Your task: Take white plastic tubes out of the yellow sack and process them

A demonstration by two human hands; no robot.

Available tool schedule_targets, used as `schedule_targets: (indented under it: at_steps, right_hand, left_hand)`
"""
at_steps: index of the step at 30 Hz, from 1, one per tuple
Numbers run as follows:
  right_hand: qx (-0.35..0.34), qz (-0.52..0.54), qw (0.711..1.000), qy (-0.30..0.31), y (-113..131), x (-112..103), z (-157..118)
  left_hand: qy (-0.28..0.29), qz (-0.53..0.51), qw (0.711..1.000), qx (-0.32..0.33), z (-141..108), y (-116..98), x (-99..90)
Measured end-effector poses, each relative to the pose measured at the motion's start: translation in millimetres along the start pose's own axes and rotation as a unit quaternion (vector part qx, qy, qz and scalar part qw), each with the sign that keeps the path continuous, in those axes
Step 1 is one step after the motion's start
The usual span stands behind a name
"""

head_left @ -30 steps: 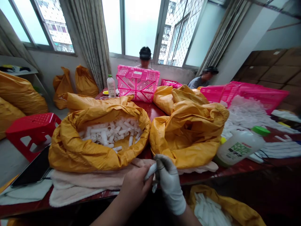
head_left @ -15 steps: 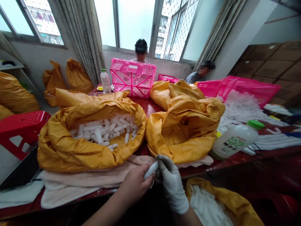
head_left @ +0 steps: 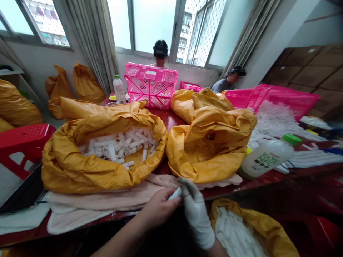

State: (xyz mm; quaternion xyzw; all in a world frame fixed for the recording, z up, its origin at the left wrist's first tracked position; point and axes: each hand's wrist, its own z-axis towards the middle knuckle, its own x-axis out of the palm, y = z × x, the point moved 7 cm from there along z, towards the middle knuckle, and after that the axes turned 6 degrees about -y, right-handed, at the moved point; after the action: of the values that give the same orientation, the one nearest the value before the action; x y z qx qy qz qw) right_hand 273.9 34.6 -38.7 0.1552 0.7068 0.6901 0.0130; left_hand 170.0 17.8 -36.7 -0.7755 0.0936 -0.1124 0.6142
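Bare and curled, my left hand (head_left: 162, 207) holds a short white tube (head_left: 175, 193) near the table's front edge. My right hand (head_left: 194, 207), in a white glove, has its fingers bent at the tube's right end; whether they grip it is hidden. Behind my left hand, a yellow sack (head_left: 88, 176) lies open with many short white tubes (head_left: 109, 150) inside. Another open yellow sack (head_left: 203, 171) stands behind my right hand. A third sack (head_left: 276, 228), low at the right, holds longer white tubes (head_left: 235, 232).
A pinkish cloth (head_left: 93, 201) lies along the front edge. To the right lean a green-capped bottle (head_left: 270, 157) and a pile of clear plastic pieces (head_left: 276, 119). Pink crates (head_left: 151, 85) stand behind. Two people sit across the table. A red stool (head_left: 24, 142) is at left.
My left hand has shifted slightly, and less of the tube shows between my hands. The fingers of my right hand have moved a little. The whole view has tilted slightly.
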Motion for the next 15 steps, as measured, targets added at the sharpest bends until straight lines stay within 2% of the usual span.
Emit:
schedule_targets:
  at_steps: [2, 4, 6, 7, 9, 11, 13, 15]
  right_hand:
    - [0.009, 0.023, 1.0, 0.009, -3.7, 1.9, -4.5]
    - [0.011, 0.052, 0.999, 0.007, -1.1, 1.5, -7.1]
    - [0.0, 0.076, 0.997, -0.017, 7.6, -11.0, -7.2]
    - [-0.014, 0.079, 0.996, -0.041, 13.1, -25.1, -6.2]
    - [-0.046, 0.041, 0.993, -0.105, 20.5, -70.1, -3.4]
    - [-0.069, -0.082, 0.98, -0.166, 18.7, -129.9, 0.0]
    - [-0.078, -0.256, 0.942, -0.201, 8.4, -190.4, 2.1]
    - [-0.08, -0.349, 0.906, -0.227, -3.6, -240.2, -0.5]
  left_hand:
    - [0.03, -0.082, 0.995, -0.048, 0.8, 10.9, 8.6]
    - [0.046, -0.092, 0.994, -0.045, 0.1, 11.5, 13.8]
    - [0.072, -0.005, 0.997, 0.012, -5.0, -0.8, 15.9]
    - [0.085, 0.066, 0.993, 0.046, -9.8, -9.2, 15.0]
    - [0.086, 0.209, 0.969, 0.1, -22.4, -25.6, 5.6]
    - [0.048, 0.294, 0.947, 0.119, -35.5, -36.9, -15.7]
    - [-0.012, 0.323, 0.939, 0.118, -47.0, -40.2, -44.0]
    - [-0.068, 0.336, 0.934, 0.102, -54.3, -33.1, -71.5]
